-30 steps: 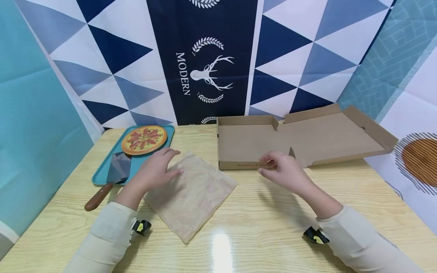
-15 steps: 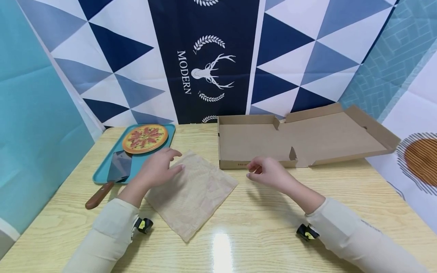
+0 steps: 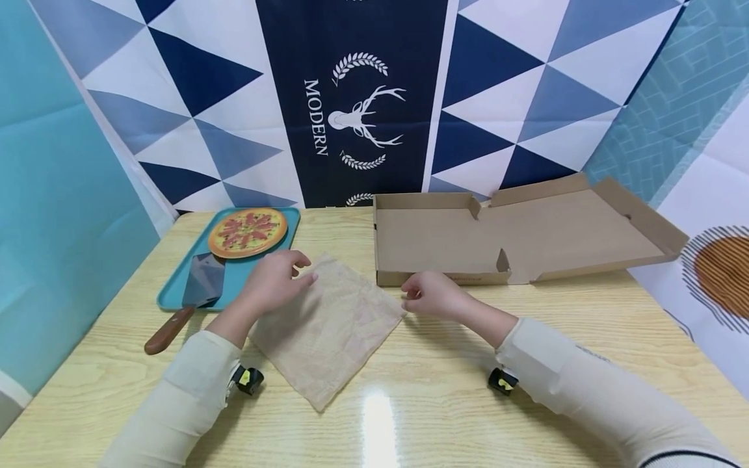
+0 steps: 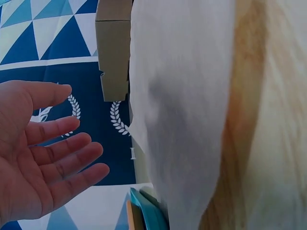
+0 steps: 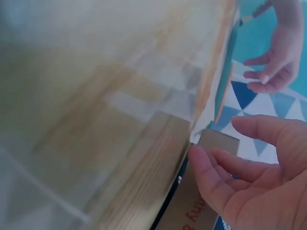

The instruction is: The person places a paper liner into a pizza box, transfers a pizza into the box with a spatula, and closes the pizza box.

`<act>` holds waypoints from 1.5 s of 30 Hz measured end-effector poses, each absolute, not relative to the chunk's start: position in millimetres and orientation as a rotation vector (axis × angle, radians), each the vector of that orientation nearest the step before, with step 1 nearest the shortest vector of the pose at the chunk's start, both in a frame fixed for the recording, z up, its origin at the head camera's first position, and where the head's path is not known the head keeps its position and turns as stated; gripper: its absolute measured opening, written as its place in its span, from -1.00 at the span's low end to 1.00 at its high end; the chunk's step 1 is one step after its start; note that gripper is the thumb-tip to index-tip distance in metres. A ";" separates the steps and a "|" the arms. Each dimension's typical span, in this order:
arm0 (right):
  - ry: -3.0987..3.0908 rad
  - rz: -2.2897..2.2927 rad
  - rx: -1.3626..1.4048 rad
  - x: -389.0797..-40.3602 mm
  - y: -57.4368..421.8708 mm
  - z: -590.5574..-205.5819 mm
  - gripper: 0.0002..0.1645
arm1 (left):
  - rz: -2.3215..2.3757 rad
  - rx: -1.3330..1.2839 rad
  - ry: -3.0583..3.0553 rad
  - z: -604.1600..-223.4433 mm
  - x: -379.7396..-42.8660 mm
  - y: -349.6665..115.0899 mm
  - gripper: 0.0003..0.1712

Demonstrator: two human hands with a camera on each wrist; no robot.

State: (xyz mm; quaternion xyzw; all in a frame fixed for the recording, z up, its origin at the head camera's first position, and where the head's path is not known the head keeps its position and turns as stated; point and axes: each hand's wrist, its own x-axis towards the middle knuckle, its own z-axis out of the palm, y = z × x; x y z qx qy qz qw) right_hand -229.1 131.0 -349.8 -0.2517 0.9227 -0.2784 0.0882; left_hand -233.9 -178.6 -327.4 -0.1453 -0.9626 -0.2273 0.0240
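- Light wood-grain table (image 3: 439, 396), glare spot at near edge; patterned cloth (image 3: 357, 120) behind, navy panel with deer and "MODERN", blue/white triangles each side.
- Paper (image 3: 336, 335) lies flat mid-table, between both hands.
- Blue tray (image 3: 237, 274) at far left: pizza (image 3: 248, 233) and server (image 3: 205, 283) on it, server handle over the rim. Box (image 3: 433, 237) at far right, lid open.
- Left hand (image 3: 274, 283) over paper's left part, holding nothing, about as before.
- Right hand (image 3: 435, 296) has shifted left since the earlier frames, now at paper's right corner; fingers bent, thumb apart, contact unclear.
- Hands well apart. Paper, tray, box unmoved.
- Left wrist view shows the palm, digits spread; head view shows the hand's back.
- Right wrist view shows red box lettering, mostly hidden in head view.
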 end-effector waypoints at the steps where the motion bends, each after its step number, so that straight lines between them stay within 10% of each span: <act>1: 2.758 -0.797 -0.763 -229.9 128.8 -350.2 -0.64 | -0.705 -0.455 -2.985 -327.2 -234.7 -178.7 -0.56; 4: 2.782 -0.715 -0.778 -231.6 121.9 -351.8 -0.83 | -0.718 -0.448 -3.009 -327.3 -237.7 -179.1 -0.56; 14: 2.840 -0.447 -0.673 -232.8 103.0 -352.5 -0.35 | -0.942 -0.335 -3.041 -328.7 -244.7 -177.3 -0.56; 31: 2.773 -0.466 -0.577 -235.5 94.8 -352.7 -0.64 | -1.632 0.078 -2.982 -327.5 -250.4 -176.6 -0.55; 39: 2.760 -0.546 -0.531 -234.7 95.8 -355.4 -0.29 | -1.969 0.303 -2.850 -328.3 -260.1 -172.3 -0.53; 45: 2.783 -0.599 -0.546 -233.3 98.7 -356.3 -0.43 | -2.088 0.367 -2.782 -328.1 -267.2 -168.8 -0.54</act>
